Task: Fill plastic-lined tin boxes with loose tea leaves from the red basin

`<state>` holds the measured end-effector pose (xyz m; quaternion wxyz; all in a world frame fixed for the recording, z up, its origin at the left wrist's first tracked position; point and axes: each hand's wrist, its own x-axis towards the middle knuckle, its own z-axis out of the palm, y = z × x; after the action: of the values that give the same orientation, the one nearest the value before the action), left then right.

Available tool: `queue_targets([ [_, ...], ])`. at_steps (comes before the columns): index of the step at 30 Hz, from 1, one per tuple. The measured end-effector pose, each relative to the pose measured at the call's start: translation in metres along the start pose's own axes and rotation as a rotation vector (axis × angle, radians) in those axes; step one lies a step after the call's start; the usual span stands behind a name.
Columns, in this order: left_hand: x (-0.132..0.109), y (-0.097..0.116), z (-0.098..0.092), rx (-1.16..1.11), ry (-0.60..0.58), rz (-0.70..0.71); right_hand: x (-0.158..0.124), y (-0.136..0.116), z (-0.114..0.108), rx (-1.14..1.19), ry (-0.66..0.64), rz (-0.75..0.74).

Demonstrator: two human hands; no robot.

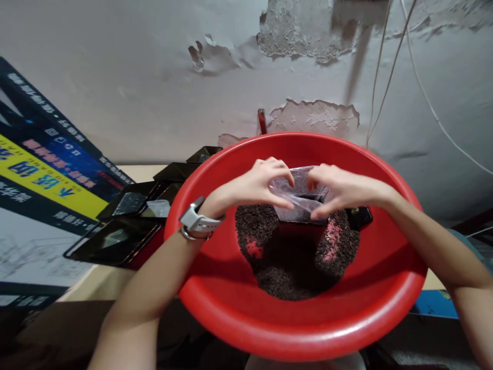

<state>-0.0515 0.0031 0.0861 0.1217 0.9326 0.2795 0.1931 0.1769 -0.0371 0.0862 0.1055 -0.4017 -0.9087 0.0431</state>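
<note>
I cannot tell if the left hand point(272, 181) and right hand point(334, 187), apart, pinch the crinkled film bag point(299, 209) or merely touch its mouth. It lines what seems a box point(298, 224), base hidden, toward twelve o'clock in the smooth red basin point(292, 341); coarse dark crumbs point(295, 285) heap toward six.

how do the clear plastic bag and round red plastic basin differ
The clear plastic bag is see-through; the round red plastic basin is opaque. The bag is much smaller than the basin. The bag is creased, while the basin is smooth. Both are open-topped.
</note>
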Motion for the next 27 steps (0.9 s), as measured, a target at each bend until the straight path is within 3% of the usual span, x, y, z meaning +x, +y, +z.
queue_targets([
  [2, 0.000, -0.002, 0.008, 0.047, -0.119, 0.058, -0.002, -0.012, 0.015, -0.222, -0.172, -0.047],
  [4, 0.000, -0.007, 0.010, 0.076, -0.108, 0.030, -0.002, -0.015, 0.028, -0.413, -0.232, -0.036],
  [7, -0.001, -0.014, 0.003, 0.100, 0.003, -0.053, -0.002, -0.010, 0.028, -0.501, -0.169, 0.031],
  [12, -0.005, -0.007, -0.015, 0.122, 0.120, -0.109, -0.006, 0.006, -0.009, -0.337, -0.065, 0.103],
  [15, -0.010, -0.012, -0.026, 0.141, 0.229, -0.235, -0.014, 0.025, -0.028, -0.284, 0.077, 0.189],
  [16, -0.012, -0.018, -0.030, 0.151, 0.211, -0.290, -0.017, 0.034, -0.032, -0.275, 0.134, 0.238],
  [18, -0.017, -0.035, -0.036, 0.186, 0.034, -0.399, -0.024, 0.054, -0.038, -0.256, 0.147, 0.339],
  [21, -0.019, -0.061, -0.029, 0.230, -0.370, -0.472, -0.028, 0.077, -0.035, -0.210, -0.122, 0.471],
  [23, -0.015, -0.070, -0.011, 0.136, -0.540, -0.340, -0.023, 0.080, -0.025, -0.144, -0.314, 0.480],
  [25, -0.009, -0.067, 0.012, 0.002, -0.560, -0.171, -0.013, 0.073, -0.012, 0.014, -0.429, 0.345],
  [27, -0.001, -0.056, 0.037, -0.078, -0.471, -0.150, 0.000, 0.062, 0.001, 0.180, -0.453, 0.161],
])
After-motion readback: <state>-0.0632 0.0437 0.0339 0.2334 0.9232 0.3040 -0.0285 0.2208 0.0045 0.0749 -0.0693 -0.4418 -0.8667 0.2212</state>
